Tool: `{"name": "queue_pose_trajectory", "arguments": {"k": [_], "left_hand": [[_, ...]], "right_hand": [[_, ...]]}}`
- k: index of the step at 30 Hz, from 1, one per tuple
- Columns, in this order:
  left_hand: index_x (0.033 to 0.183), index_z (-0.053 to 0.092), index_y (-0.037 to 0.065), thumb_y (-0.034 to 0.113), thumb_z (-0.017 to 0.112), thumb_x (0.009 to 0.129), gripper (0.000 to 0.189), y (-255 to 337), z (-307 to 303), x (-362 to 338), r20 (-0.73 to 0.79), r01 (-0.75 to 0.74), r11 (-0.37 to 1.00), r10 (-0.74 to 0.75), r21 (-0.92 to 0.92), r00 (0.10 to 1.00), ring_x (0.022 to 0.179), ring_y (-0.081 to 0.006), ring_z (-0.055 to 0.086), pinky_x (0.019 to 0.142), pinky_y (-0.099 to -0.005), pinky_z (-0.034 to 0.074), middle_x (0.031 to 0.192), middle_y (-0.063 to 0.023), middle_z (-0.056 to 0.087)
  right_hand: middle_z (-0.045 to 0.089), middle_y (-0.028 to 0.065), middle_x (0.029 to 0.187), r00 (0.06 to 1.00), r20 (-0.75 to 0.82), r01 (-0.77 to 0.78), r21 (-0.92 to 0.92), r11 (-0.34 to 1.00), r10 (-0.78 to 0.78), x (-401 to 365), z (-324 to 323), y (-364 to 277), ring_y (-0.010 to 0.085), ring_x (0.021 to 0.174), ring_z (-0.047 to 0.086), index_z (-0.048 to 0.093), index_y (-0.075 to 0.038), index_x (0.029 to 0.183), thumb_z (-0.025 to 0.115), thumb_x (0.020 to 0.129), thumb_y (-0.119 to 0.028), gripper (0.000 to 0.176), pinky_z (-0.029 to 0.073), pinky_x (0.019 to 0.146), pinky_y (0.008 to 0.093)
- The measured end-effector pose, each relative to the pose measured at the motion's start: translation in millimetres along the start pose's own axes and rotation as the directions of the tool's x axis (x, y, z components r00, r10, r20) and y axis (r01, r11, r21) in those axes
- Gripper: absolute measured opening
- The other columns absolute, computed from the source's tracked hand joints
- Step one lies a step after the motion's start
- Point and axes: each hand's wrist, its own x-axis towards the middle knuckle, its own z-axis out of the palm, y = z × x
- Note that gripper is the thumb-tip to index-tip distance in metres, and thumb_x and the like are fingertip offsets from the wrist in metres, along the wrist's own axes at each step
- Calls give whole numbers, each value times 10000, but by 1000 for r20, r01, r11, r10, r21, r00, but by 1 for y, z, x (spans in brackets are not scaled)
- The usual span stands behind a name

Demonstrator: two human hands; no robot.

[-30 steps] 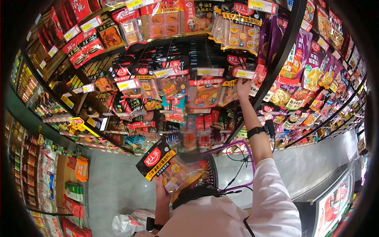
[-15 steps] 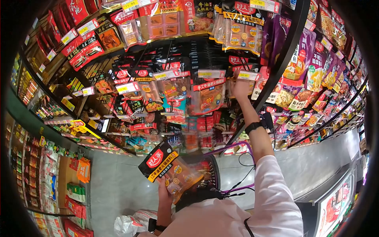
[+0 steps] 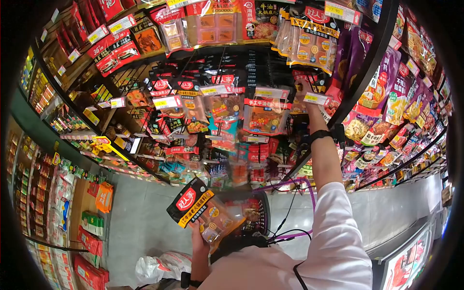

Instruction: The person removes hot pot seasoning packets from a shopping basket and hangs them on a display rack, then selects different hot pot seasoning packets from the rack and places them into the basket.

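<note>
My left hand (image 3: 199, 245) is closed on the lower left edge of a hot pot base packet (image 3: 207, 212), black on top with a red logo, a yellow band and a clear window showing blocks. The packet is tilted, in front of my body. My right hand (image 3: 305, 91) reaches up into the hanging rack, beside a price tag (image 3: 317, 98); its fingers are mostly hidden among dark packaging. Left of it hangs a red-banded hot pot base packet (image 3: 267, 115). More packets with the same black and yellow design (image 3: 313, 42) hang above.
A dark shopping basket (image 3: 264, 212) with packets inside is below the rack. A black shelf post (image 3: 369, 60) rises right of my right arm. White plastic bags (image 3: 157, 268) lie on the grey floor (image 3: 130, 208). Another stocked shelf (image 3: 48, 208) stands at the left.
My right hand has moved deeper into the rack, more behind the price tag. The shelves have shifted right in view. My left hand still holds the packet, nearly unmoved.
</note>
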Motion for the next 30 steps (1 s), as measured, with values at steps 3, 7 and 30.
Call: {"name": "queue_pose_trajectory", "arguments": {"k": [3,7,30], "left_hand": [[1311,494,70,347,482,1029,395,3,3,-4,21,43,999,-43,-1,999,1083,-251,640,913,-403,538,1215,-113,616],[1264,529,47,315,517,1019,363,8,12,-5,50,57,998,-58,29,997,1044,-236,656,894,-388,551,1182,-107,632],[1355,517,-21,422,490,1015,559,41,135,57,429,-183,863,-42,471,902,1255,-203,510,1093,-324,349,1342,-122,565]], "right_hand": [[646,123,966,999,-16,50,15,999,-50,-25,2,3,254,909,625,619,-48,1104,668,799,-113,315,495,823,364],[677,111,871,951,-13,-289,329,899,310,-102,-26,-91,209,796,634,652,-8,1030,600,911,-158,199,495,761,342],[663,61,1096,841,429,-521,805,283,329,-374,-95,-321,88,973,620,468,12,1302,621,957,-52,383,507,829,244]]}}
